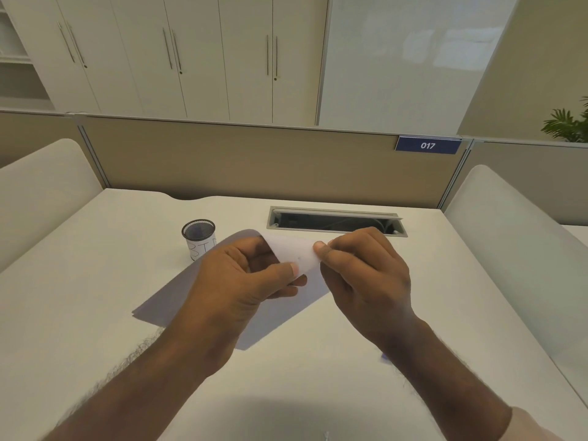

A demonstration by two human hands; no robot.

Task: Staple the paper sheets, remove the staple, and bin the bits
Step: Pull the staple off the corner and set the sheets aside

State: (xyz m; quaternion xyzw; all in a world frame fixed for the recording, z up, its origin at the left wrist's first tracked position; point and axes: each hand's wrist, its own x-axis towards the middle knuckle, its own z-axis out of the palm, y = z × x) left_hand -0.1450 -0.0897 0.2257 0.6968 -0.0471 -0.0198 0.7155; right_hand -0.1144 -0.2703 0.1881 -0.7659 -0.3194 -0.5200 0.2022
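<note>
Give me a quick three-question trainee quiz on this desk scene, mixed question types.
1. True or false: both hands grip the paper.
2. The mesh cup stands: A) left of the left hand, B) right of the right hand, C) on the paper.
3. What number is on the blue sign?

Key: 1 true; 2 A; 3 017.
</note>
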